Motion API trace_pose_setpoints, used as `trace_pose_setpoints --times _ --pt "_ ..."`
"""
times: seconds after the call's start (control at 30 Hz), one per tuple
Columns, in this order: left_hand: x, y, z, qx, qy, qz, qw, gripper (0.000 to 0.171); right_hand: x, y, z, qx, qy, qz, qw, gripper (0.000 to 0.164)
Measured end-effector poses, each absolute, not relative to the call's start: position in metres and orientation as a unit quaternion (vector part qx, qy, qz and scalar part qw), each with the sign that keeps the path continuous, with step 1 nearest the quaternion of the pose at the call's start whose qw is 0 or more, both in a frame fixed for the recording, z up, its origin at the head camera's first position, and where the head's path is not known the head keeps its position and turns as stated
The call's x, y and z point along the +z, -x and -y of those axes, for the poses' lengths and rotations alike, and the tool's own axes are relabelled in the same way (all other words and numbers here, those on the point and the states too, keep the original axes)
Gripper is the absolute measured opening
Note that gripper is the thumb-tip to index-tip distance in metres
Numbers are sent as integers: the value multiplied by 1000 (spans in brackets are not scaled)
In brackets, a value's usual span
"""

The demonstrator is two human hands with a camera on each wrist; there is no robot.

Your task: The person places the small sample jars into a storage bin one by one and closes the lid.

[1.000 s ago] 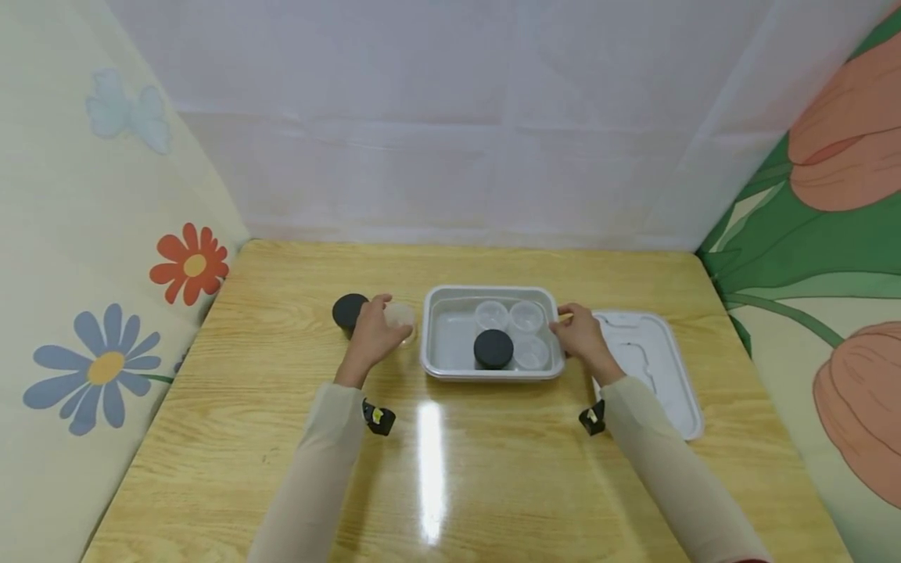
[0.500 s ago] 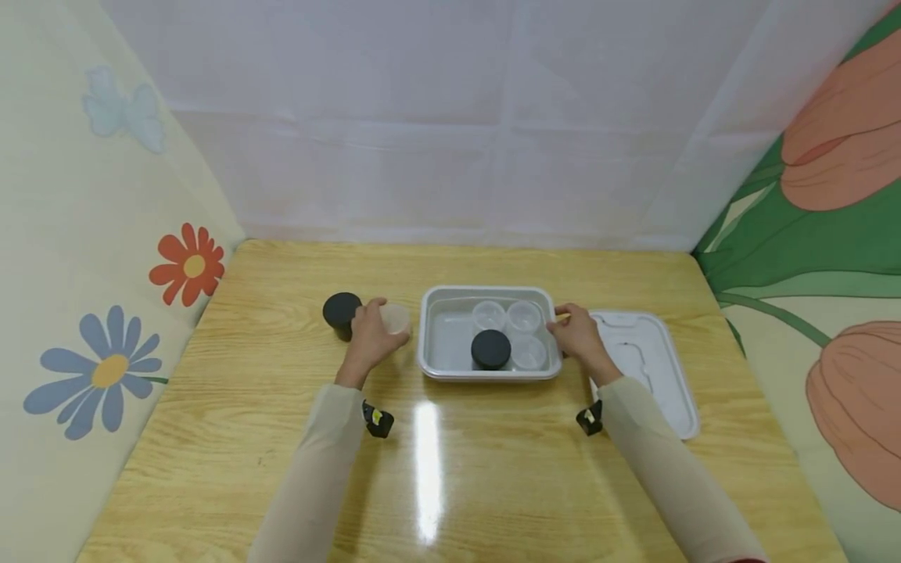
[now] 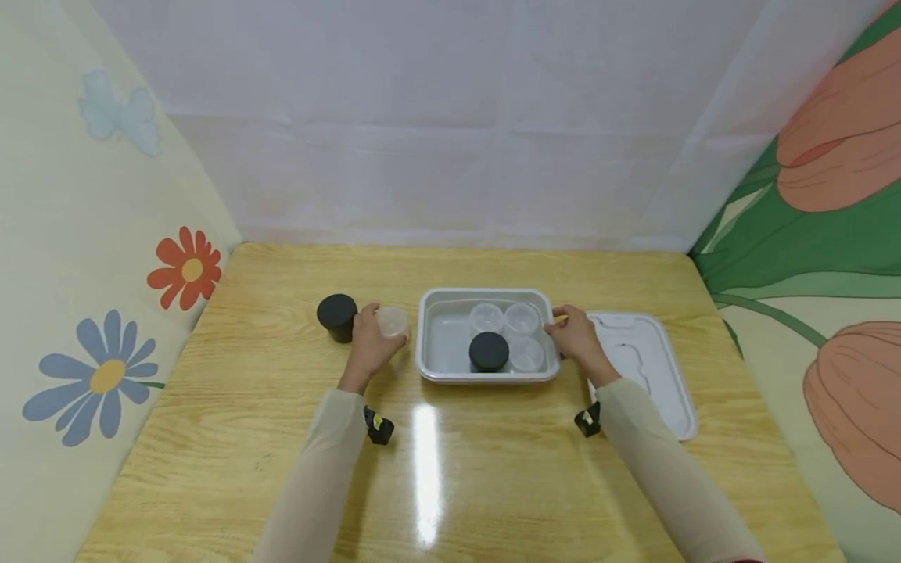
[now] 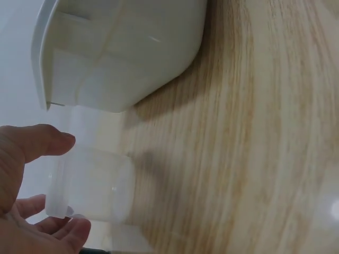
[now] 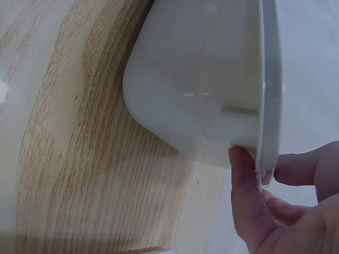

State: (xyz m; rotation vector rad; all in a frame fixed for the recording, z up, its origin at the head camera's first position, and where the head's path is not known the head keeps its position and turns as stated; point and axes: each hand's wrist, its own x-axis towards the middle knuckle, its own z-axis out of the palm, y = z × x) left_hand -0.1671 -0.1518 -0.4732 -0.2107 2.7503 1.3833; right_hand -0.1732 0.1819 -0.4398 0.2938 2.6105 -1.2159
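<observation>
My left hand [image 3: 369,346] grips a clear plastic jar [image 3: 392,320] at its ribbed top. In the left wrist view the thumb lies along one side of the jar [image 4: 95,182] and the fingers along the other. It stands on the table between a black jar [image 3: 337,313] and a white plastic box [image 3: 487,377]. My right hand [image 3: 576,336] pinches the box's right rim, its thumb and fingers on either side of the box wall [image 5: 180,90] in the right wrist view. Inside the box, three clear jars [image 3: 522,318] and one black-lidded jar [image 3: 489,352] fill the right half.
A white lid [image 3: 665,379] lies on the wooden table [image 3: 281,469] at the right, partly behind the right forearm. A white cloth [image 3: 422,156] hangs along the back edge, with flowered cloths [image 3: 113,258] at both sides.
The black jar has shifted slightly left, away from the clear jar. My left fingers now sit more between the two jars. My right hand stays on the box rim.
</observation>
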Motion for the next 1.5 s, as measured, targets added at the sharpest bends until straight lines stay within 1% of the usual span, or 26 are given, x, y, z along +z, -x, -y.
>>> trace_pose_setpoints --times 0.13,0.37,0.6,0.87,1.5 --pt "-477 168 153 453 73 -888 11 76 -440 173 -182 -418 -98 -895 120 40" --pt "-478 167 153 454 78 -888 6 72 -440 175 -183 -411 -99 -898 124 41" --pt "-465 168 152 462 66 -885 -1 70 -440 176 -184 -403 -91 -903 118 41" --pt "-453 173 151 459 50 -887 -27 68 -439 177 -183 -398 -89 -906 115 40" --pt "-425 180 135 462 21 -885 -45 70 -439 176 -182 -400 -90 -904 118 40"
